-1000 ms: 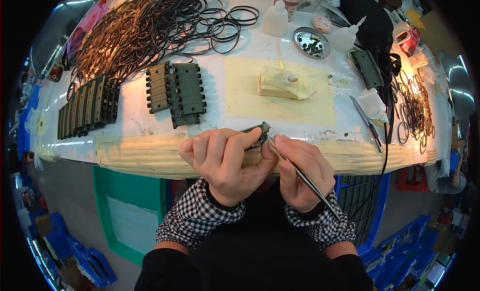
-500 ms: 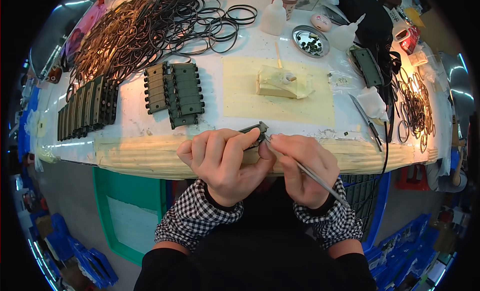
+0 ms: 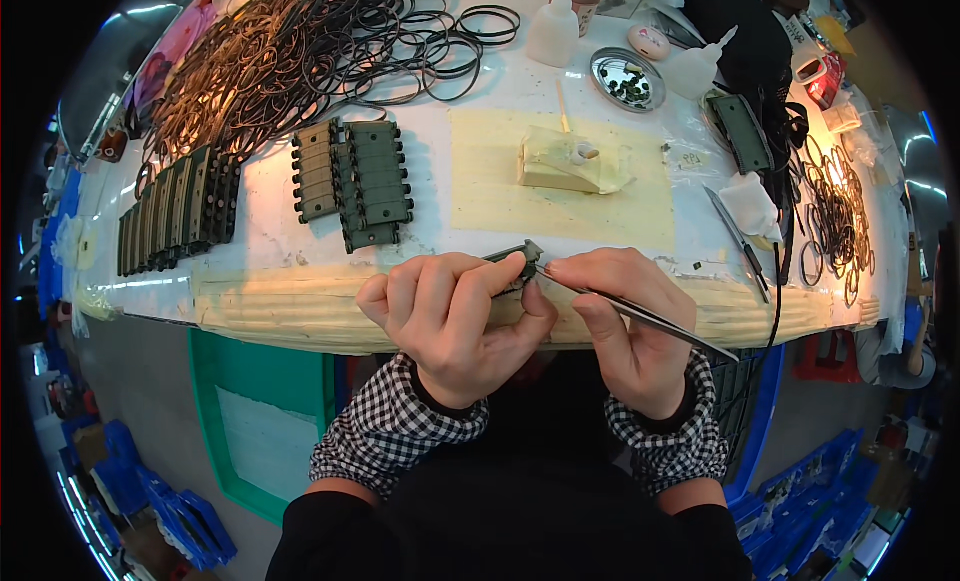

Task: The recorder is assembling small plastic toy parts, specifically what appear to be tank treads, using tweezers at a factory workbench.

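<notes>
Left hand grip clenched on a small olive-green plastic part, pinched between thumb and fingers just over the counter's near edge, about mid-length. Right hand grip clamped on metal tweezers; tweezer tip touches the part's right end, handle runs back over the hand toward lower right. Both wrists in black-and-white checked cuffs.

On the counter: cream-coloured mat at centre, a pale tan model piece lying on it. Left of the mat, stacks of olive track-like pieces in rows; more of the same in a longer row toward the left edge. Big tangle of dark rubber rings across the far left, a few loose rings near far centre. Far edge: white squeeze bottle, round metal dish with small dark bits in it, second squeeze bottle just beside the dish. Right edge: another pile of dark rings, white crumpled wipe, a spare thin tool lying near it.
</notes>
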`<state>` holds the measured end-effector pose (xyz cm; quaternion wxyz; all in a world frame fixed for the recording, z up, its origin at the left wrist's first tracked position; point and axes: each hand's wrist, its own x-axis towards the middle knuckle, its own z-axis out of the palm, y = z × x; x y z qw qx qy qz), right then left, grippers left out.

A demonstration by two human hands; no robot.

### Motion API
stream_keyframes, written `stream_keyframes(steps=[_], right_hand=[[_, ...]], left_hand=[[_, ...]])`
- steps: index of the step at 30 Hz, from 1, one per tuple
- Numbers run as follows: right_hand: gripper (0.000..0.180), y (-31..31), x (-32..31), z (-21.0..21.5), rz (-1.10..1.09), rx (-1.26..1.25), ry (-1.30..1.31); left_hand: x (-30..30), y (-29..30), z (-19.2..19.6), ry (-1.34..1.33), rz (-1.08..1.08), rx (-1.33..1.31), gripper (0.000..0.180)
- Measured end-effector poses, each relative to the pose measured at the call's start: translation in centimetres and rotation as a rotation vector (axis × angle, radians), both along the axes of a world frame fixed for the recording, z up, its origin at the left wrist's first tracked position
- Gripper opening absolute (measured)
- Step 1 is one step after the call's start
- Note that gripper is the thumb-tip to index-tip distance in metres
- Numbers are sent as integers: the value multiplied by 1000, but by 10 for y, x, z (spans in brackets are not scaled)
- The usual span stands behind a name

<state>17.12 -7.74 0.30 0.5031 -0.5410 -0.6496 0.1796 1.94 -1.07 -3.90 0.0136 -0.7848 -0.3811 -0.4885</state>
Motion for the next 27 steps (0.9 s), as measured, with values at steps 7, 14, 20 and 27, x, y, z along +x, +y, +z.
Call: stream_keyframes(steps=[7,14,20,27], right_hand=[[17,-3,-7,13,-49,42,-67],[17,0,-3,3,-35,9,5],[17,3,-1,0,3,-3,30],[21,9,9,1,123,192,-280]], left_hand=[[0,-1,2,3,-7,-16,23],[1,0,1,-19,-2,-10,23],[1,1,-2,-32,3,3,22],[-1,-2,0,-9,-19,-7,22]])
